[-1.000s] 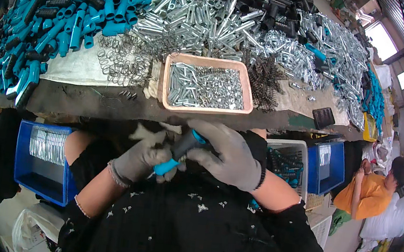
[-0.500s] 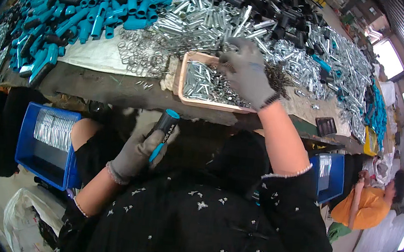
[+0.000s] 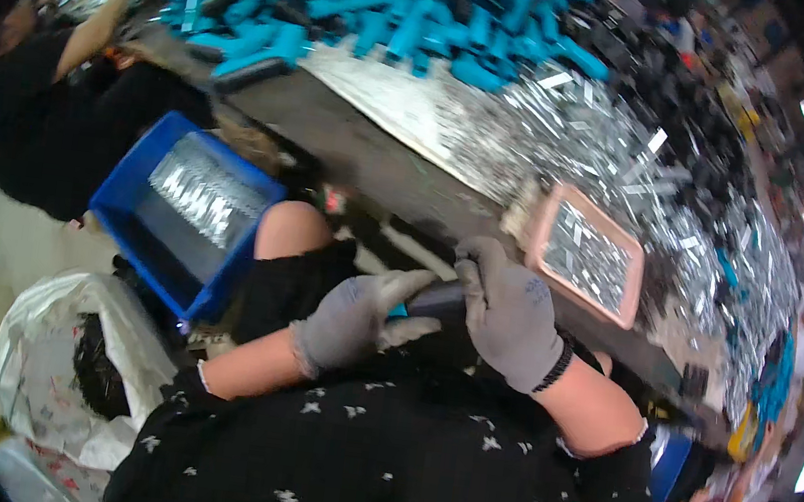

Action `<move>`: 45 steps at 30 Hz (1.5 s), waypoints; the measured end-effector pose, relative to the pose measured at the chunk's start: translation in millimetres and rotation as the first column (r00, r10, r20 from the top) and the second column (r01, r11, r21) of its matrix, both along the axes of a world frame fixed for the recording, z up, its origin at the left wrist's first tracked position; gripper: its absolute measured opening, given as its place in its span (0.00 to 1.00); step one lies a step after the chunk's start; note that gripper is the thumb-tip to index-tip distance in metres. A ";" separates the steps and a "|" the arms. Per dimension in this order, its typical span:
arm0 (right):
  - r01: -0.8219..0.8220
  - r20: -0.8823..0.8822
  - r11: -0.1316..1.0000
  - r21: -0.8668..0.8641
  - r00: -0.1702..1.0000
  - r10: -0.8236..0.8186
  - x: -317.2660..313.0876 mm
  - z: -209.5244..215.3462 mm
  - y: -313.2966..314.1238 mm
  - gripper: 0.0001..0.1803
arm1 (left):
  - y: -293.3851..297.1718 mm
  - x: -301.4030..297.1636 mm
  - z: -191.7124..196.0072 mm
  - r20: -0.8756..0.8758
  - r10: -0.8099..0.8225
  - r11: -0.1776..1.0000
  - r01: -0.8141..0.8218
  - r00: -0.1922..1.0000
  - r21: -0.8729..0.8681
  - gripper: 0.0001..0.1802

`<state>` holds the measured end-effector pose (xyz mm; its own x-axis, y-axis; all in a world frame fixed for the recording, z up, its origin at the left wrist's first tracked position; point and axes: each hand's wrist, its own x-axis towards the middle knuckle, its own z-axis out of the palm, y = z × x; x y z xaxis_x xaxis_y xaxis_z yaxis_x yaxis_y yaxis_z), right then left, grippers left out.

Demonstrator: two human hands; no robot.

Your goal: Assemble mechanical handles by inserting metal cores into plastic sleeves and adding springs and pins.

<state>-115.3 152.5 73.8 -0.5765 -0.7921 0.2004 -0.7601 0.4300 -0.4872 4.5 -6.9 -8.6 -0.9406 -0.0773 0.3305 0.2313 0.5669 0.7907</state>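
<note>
Both my hands wear grey gloves and meet just below the table edge. My left hand and my right hand are closed together on a black and blue plastic handle part, mostly hidden between them. A pink tray with small metal pieces stands on the table just above my right hand.
The table carries heaps of blue plastic handles, black parts and shiny metal pieces. A blue bin of metal parts stands at the left, a white bag below it. Another person in black works at the far left.
My right hand has come back from the pink tray down to my left hand and now grips the handle part with it. The view has swung and tilted to the left.
</note>
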 end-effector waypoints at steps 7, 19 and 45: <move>-0.458 -0.363 0.848 -0.267 0.863 0.352 -48.4 8.5 -190.6 0.19 | -46.3 62.1 -27.3 0.134 0.361 0.620 -0.345 0.923 0.705 0.26; -0.213 -0.081 0.934 -0.286 0.977 0.197 -30.2 6.3 -233.3 0.25 | -80.3 85.2 -37.8 0.258 0.448 0.506 -0.481 0.856 0.716 0.25; -0.188 -0.007 0.966 -0.176 0.982 0.190 -19.6 20.7 140.8 0.50 | 27.3 11.2 20.5 0.123 -0.366 0.911 0.328 0.923 0.249 0.23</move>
